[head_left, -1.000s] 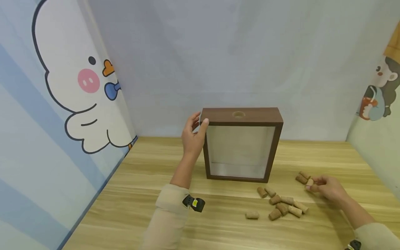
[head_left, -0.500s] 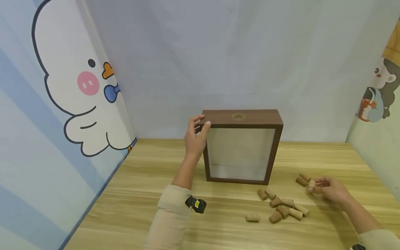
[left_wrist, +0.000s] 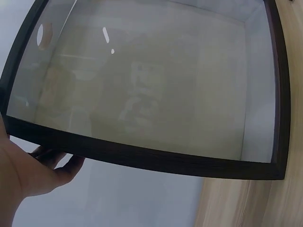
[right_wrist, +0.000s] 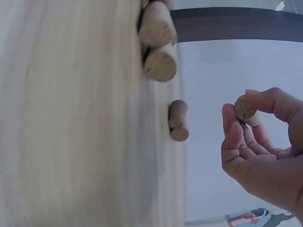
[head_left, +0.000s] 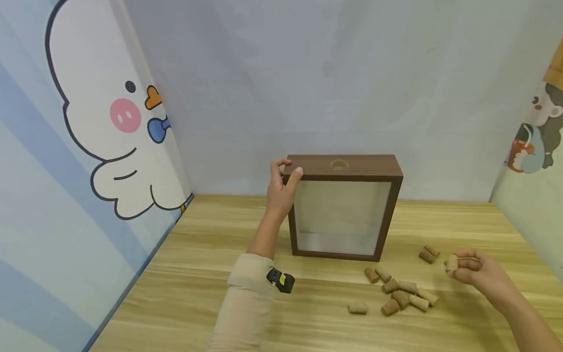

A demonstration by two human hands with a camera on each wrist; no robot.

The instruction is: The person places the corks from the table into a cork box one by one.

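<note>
A dark brown wooden shadow box with a clear front and a round hole in its top stands upright on the table. My left hand grips its upper left corner, thumb on the front edge and fingers round the back. In the left wrist view, the box's frame fills most of the picture and the inside looks bare. My right hand pinches one cork between thumb and fingers, right of the box. The right wrist view shows this cork end-on, above the table.
Several corks lie in a loose cluster in front of the box, with a single cork left of them. Two more corks lie to the right. A pale cloth wall rises behind the wood-grain table.
My right hand has lifted the cork away from the two beside it and moved right. My left hand stays at the box's corner, its thumb slightly further onto the top edge.
</note>
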